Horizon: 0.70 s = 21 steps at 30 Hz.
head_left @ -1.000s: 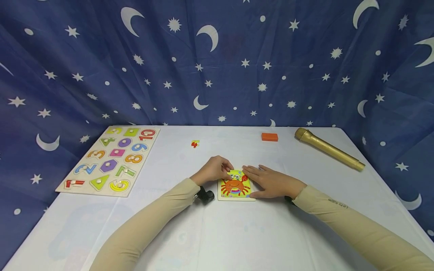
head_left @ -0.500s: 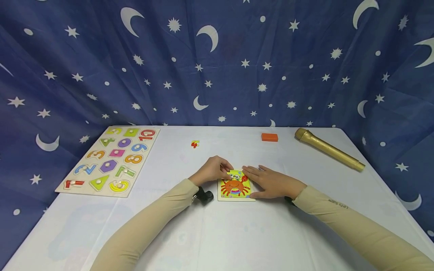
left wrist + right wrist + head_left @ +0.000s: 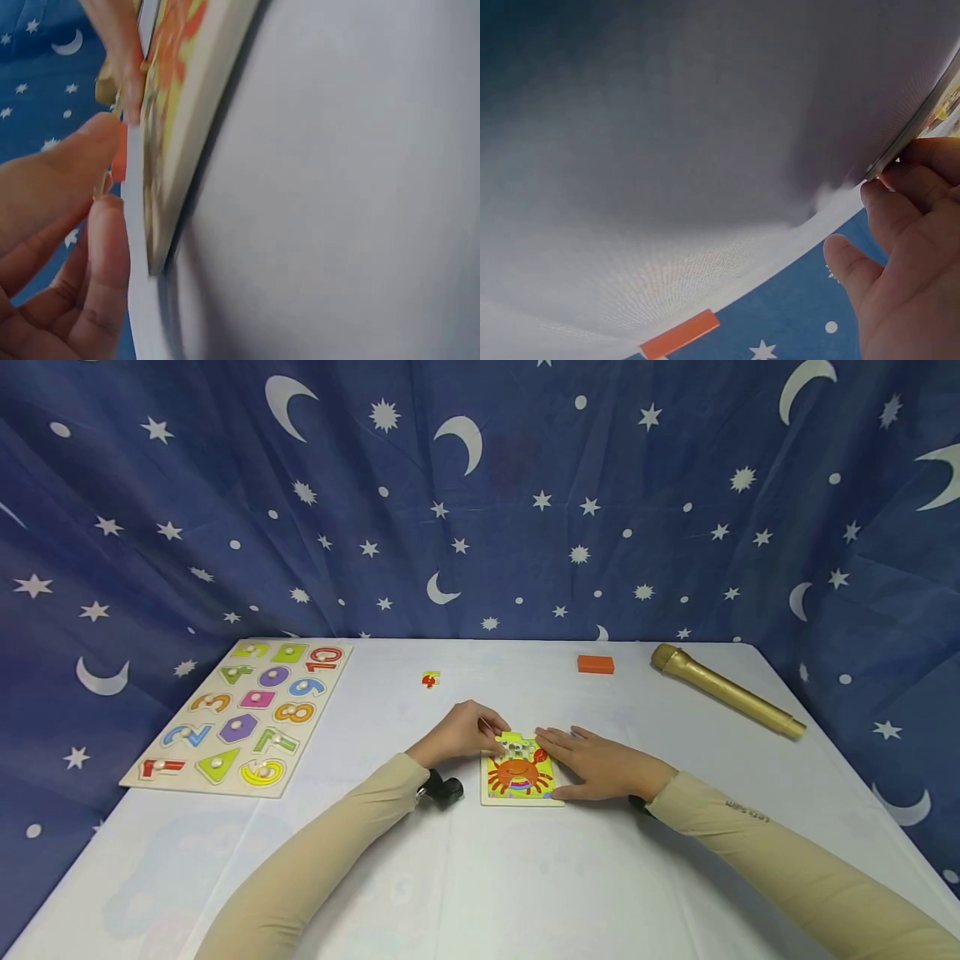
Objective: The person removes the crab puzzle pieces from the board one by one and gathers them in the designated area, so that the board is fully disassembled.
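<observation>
A small crab jigsaw puzzle [image 3: 519, 777] in a pale wooden tray lies on the white table between both hands. At its upper left corner, my left hand [image 3: 463, 731] pinches a thin puzzle piece [image 3: 103, 184] between thumb and finger, seen nearly edge-on in the left wrist view. My right hand [image 3: 602, 765] rests along the puzzle's right side with fingers extended, covering that edge; its fingertips touch the tray rim in the right wrist view. Farther back lies a loose red and yellow puzzle piece [image 3: 431, 679].
A number-and-shape peg board [image 3: 247, 718] lies at the left. Toward the back are an orange block [image 3: 596, 664] and, to its right, a gold microphone [image 3: 727, 692]. A blue star-and-moon cloth [image 3: 517, 527] hangs behind the table [image 3: 480, 885].
My left hand has drawn slightly left and away from me, and more of the puzzle's top left part shows. The right hand stays in place.
</observation>
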Motion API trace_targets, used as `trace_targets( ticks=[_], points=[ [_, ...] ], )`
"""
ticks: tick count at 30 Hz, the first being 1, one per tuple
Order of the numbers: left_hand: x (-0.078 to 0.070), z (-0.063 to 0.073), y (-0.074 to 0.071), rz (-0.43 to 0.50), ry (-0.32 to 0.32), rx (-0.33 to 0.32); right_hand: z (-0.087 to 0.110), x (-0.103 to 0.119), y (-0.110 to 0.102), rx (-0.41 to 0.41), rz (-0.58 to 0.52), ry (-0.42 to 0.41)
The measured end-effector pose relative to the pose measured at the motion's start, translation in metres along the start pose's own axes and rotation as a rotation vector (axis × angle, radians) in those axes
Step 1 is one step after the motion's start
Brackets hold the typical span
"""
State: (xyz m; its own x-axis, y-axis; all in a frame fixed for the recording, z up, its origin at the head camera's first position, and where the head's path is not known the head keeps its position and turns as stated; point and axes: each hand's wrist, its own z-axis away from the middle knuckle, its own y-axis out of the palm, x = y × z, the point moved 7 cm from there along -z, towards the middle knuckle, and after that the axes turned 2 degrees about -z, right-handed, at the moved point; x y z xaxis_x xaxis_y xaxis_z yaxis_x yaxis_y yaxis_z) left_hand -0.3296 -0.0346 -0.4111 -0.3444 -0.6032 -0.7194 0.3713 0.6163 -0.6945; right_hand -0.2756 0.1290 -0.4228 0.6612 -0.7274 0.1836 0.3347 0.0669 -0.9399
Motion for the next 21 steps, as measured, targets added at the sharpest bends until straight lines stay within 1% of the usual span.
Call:
trace_targets(
  ticks=[3,11,18,21],
  points=[
    [0.005,0.001,-0.011,-0.002,0.011,-0.034,-0.001,0.000,0.000,-0.006,0.003,-0.006],
    [0.020,0.003,-0.045,0.005,-0.019,-0.122,0.000,0.002,0.000,-0.012,0.026,-0.015],
    [0.028,0.003,-0.066,0.006,-0.040,-0.180,0.002,0.005,-0.004,-0.043,0.032,-0.040],
    [0.033,0.002,-0.076,-0.015,-0.055,-0.204,0.003,0.006,-0.006,-0.060,0.054,-0.057]
  ],
)
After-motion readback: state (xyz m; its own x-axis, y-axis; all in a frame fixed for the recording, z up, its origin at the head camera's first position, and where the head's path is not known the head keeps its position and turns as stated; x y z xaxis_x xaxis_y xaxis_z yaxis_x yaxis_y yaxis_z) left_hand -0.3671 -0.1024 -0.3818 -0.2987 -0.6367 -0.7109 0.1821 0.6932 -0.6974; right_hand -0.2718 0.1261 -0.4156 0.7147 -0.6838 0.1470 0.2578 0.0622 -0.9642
